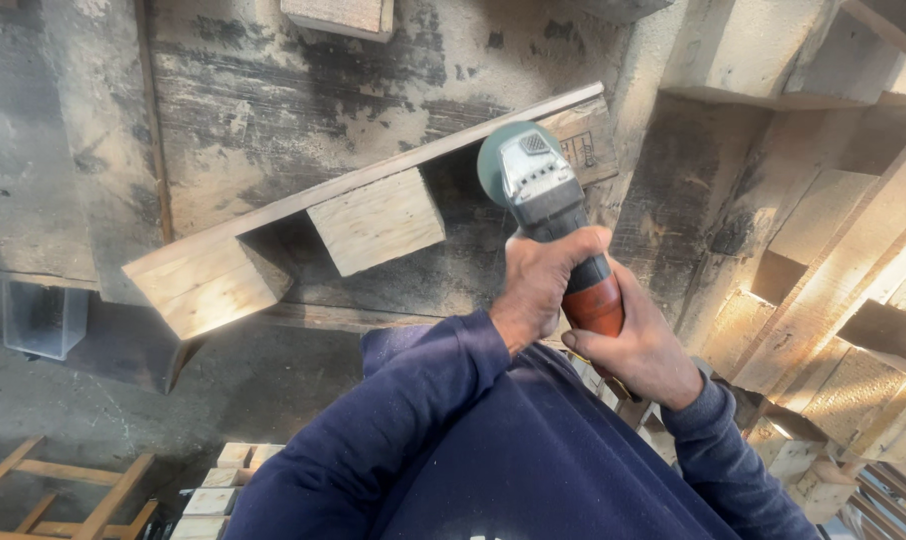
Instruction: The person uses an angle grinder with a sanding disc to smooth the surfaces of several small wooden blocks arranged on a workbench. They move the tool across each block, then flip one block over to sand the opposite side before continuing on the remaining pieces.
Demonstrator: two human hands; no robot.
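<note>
Both hands, left hand [538,285] and right hand [638,345], clamped tight on angle grinder [553,215], disc at pallet board [373,190] right end (contact probably, edge hidden); next: steady pass along it.

Grinder [548,215]: grey metal head with a dull sheen, black and glossy orange-red plastic grip, matt green disc guard.
Pallet board [373,185]: pale raw wood, rough-sawn.
Pallet blocks [378,220]: light wood, coarse end faces with visible grain.
Work surface [273,90]: worn wood, stained black, scuffed and matt.
Sleeves [423,420]: dark blue cloth, soft, matt.
Pallets at right [833,260]: weathered rough wood, partly dark-stained.
Box at far left [43,318]: translucent plastic, dusty.
</note>
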